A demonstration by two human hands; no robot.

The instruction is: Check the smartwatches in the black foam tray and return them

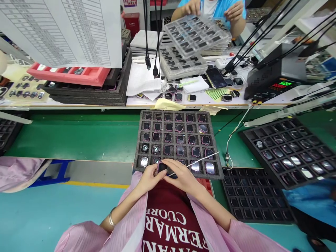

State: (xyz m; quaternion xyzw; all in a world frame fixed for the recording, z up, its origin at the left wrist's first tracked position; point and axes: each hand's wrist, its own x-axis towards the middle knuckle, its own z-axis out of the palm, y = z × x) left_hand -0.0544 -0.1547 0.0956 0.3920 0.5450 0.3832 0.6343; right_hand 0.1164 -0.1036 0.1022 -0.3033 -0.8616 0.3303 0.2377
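A dark square watch body with a pinkish rim is held over the near edge of a grey foam tray. My left hand grips it from the left, thumb across its front. From the right, my right hand has its fingers closed around the same watch. A thin white cable runs from between my right fingers toward the tray's right side; its end at the watch is hidden. Watch faces fill the tray's compartments, and a few screens, such as the lit watch, are glowing.
Black watch trays lie at the right, one tilted above another. Along the shelf stand a stacked foam tray, a phone and a power supply. Black cables hang overhead. A co-worker opposite handles a clear tray.
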